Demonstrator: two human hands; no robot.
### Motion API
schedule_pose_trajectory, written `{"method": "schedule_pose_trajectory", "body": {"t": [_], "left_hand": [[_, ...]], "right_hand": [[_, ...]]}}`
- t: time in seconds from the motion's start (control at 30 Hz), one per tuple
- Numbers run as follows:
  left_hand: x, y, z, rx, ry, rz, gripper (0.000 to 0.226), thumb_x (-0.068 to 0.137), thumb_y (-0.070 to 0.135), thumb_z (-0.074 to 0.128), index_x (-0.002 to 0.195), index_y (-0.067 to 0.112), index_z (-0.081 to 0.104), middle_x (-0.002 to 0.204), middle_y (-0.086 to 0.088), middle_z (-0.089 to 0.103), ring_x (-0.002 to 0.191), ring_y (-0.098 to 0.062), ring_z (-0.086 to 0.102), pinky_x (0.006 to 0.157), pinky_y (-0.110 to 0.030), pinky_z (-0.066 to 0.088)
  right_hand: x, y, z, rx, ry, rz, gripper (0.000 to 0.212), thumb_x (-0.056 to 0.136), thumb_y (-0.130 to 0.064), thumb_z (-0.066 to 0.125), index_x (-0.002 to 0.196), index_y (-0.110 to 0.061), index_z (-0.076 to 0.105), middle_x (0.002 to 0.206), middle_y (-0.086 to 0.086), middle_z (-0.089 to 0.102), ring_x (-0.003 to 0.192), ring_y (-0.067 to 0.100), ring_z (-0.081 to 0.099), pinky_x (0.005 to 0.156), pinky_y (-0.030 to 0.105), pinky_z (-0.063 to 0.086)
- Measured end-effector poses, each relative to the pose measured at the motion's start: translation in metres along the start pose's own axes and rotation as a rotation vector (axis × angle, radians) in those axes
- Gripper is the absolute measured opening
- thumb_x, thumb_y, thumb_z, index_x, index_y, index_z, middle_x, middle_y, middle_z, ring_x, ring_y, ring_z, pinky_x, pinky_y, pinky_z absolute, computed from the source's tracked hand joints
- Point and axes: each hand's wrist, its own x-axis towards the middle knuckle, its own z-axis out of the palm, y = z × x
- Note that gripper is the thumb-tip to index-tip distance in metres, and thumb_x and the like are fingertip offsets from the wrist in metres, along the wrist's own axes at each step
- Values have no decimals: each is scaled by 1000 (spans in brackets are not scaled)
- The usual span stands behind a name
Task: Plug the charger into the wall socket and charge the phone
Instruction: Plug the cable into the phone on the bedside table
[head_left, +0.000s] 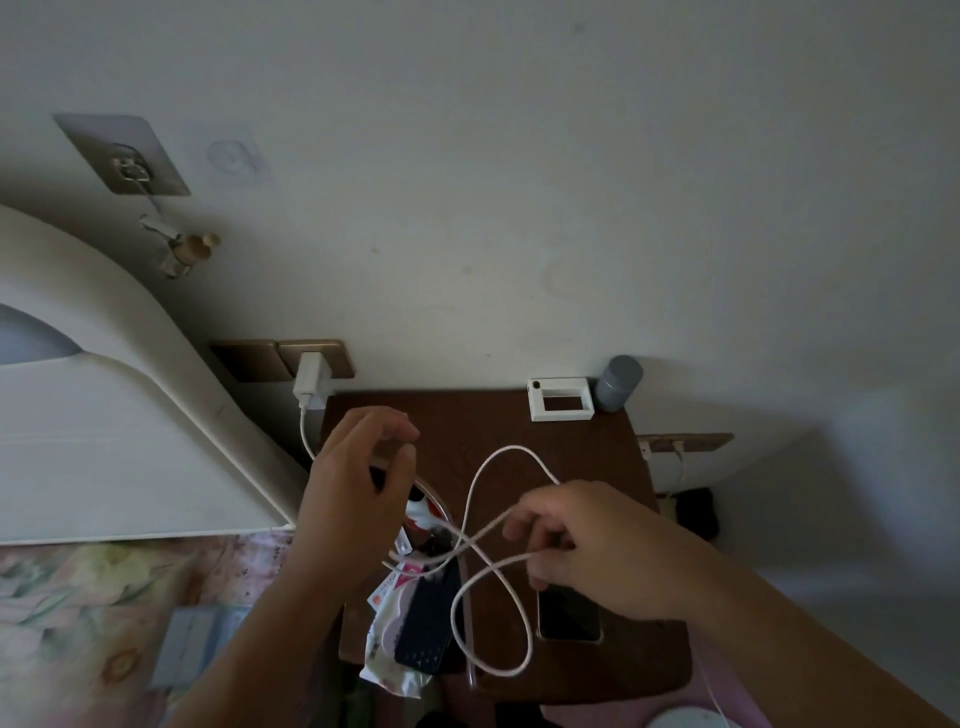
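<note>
Charger (310, 375) plugged into the wall socket (332, 358), both hands pinch the looped white cable (491, 618) above the phone (569, 613) on the table (597, 457); the crossed loops could knot if pulled.

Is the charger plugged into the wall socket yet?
Plugged in: the white charger sits against the gold wall socket, its cable hanging down.

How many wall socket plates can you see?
3: two gold plates side by side above the table's left corner, one bare, one holding the white charger; a third low on the right wall. Others may be hidden.
</note>
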Motion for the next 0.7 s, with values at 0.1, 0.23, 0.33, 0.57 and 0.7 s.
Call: {"method": "schedule_pose_trajectory", "body": {"t": [0.1,0.23,0.33,0.57,0.7], "left_hand": [[-1,5,-5,-8,12,16,22,87,6,59,90,28,59,106,11,59,90,7,57,70,-3,43],[-1,12,-8,-53,-24,21,22,88,6,58,91,28,58,102,14,59,90,8,58,73,1,42],[-3,15,-6,-90,-90,26,19,89,8,57,94,27,59,102,12,62,88,0,62,76,-6,48],[-8,15,6,-97,-233,64,18,88,9,57,96,25,61,99,6,65,91,-5,63,82,-21,53],[-10,12,16,-117,-280,66,17,88,11,58,96,26,61,98,7,65,90,-2,62,81,-17,52]], "right_hand": [[-11,-19,2,-202,-100,-62,15,87,-21,60,100,-24,66,85,-5,69,74,9,65,65,24,54],[-19,-30,15,-442,-7,-221,15,85,-26,59,77,-29,46,76,-9,53,74,12,55,60,18,34],[-17,-19,32,-597,245,-397,37,78,-28,65,64,-28,31,59,-12,42,61,12,48,66,26,39],[-23,19,67,-437,651,-5,46,95,-59,23,91,-25,55,87,-3,53,77,17,50,66,37,47],[-36,42,61,-104,506,174,54,86,-69,4,78,-33,44,54,-7,48,50,10,53,54,36,53]]}}
